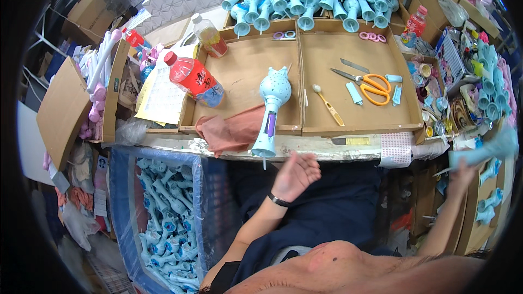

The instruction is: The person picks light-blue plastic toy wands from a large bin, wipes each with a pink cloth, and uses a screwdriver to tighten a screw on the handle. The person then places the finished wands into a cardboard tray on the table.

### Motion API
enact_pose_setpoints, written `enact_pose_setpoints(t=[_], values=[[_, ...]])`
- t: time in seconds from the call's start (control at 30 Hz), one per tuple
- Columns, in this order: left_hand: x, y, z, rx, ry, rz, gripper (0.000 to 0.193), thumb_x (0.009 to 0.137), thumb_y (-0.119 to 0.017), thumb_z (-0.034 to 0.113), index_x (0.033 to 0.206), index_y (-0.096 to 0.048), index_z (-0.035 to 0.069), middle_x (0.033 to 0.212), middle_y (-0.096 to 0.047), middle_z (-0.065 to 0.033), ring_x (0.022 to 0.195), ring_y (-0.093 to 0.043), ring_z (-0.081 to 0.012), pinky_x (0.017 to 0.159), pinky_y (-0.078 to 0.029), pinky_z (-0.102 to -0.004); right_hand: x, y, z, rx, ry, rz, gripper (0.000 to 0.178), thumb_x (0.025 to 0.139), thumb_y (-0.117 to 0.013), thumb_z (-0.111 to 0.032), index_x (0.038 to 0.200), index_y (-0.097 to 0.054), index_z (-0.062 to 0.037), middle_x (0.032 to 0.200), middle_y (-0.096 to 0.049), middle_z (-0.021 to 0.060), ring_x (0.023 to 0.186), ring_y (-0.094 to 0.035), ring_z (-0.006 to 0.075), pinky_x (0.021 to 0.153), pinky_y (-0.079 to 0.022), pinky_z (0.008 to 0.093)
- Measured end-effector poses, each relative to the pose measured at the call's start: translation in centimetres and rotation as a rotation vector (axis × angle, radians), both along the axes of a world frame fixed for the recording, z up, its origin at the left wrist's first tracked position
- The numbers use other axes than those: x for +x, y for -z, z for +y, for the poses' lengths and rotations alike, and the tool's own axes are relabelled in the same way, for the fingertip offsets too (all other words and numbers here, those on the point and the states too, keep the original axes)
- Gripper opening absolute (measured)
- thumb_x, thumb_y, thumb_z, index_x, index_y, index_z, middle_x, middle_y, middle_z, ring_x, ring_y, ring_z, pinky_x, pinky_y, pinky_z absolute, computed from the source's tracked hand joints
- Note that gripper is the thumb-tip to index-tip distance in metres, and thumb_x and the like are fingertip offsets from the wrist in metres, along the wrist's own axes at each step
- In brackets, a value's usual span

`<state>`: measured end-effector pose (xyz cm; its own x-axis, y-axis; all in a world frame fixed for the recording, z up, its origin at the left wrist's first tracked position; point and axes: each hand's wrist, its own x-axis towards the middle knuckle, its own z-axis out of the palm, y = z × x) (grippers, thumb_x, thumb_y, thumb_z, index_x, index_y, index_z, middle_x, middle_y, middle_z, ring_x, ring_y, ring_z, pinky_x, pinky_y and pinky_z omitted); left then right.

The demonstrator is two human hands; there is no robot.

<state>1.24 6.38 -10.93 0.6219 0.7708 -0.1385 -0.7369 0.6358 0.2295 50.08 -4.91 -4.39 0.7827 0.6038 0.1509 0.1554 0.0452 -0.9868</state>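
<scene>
While the right hand (462, 174) clamps a blurred blue piece (489, 150), the left hand (297, 177), its grip loose and empty, could bump the overhanging blue toy (275, 91) down.

There are two hands: one left hand (297, 177) and one right hand (462, 174). Four bottles (192, 76) stand or lean about the bench. Two cardboard trays (329, 57) sit side by side, with one pair of orange-handled scissors (376, 88), one brush (328, 106), one grey blade (354, 65) and three small light-blue parts (354, 93). One light-blue toy (275, 90) lies alone; those in the one blue crate (122, 185) overlap beyond counting.
</scene>
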Motion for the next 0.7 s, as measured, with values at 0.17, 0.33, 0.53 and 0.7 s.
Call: enact_pose_setpoints(t=[0.17,0.33,0.53,0.7], values=[[3.9,-1.5,-2.9,0.485,0.028,0.608,0.046,0.102,-0.044,0.028,0.138,-0.040,0.000,0.132,-0.050,-0.0147,0.122,-0.050,-0.0222,0.103,-0.041,-0.0385,-21.2,3.1,5.2,-0.315,-0.735,0.050,0.036,0.079,-0.071,-0.016,0.109,-0.057,-0.0018,0.087,-0.060,0.0005,0.077,-0.057,0.0109,0.070,-0.050,0.0286],[4.4,-3.4,-2.1,0.381,-0.007,0.657,0.054,0.100,-0.048,0.023,0.145,-0.029,0.000,0.137,-0.046,-0.0121,0.122,-0.047,-0.0183,0.103,-0.038,-0.0324,-30.3,1.9,6.6,-0.407,-0.993,0.070,0.048,0.085,-0.070,-0.022,0.121,-0.048,0.0003,0.098,-0.059,0.0092,0.082,-0.058,0.0139,0.072,-0.050,0.0277],[5.0,-3.4,-1.5,0.366,-0.030,0.446,0.057,0.096,-0.054,0.020,0.144,-0.031,0.001,0.128,-0.054,-0.0157,0.119,-0.053,-0.0243,0.101,-0.042,-0.0381,-28.5,0.9,5.3,-0.274,-1.060,-0.313,0.045,0.095,-0.054,-0.023,0.130,-0.039,0.0020,0.109,-0.047,0.0206,0.092,-0.053,0.0276,0.083,-0.046,0.0373],[5.0,-2.8,-1.1,0.182,-0.066,0.330,0.050,0.092,-0.056,0.018,0.135,-0.039,-0.001,0.116,-0.059,-0.0177,0.103,-0.063,-0.0264,0.090,-0.051,-0.0400,-27.2,-0.4,3.5,-0.303,-1.048,-0.053,0.031,0.101,-0.043,-0.017,0.127,-0.047,-0.0004,0.101,-0.052,0.0103,0.076,-0.052,0.0131,0.070,-0.046,0.0265]])
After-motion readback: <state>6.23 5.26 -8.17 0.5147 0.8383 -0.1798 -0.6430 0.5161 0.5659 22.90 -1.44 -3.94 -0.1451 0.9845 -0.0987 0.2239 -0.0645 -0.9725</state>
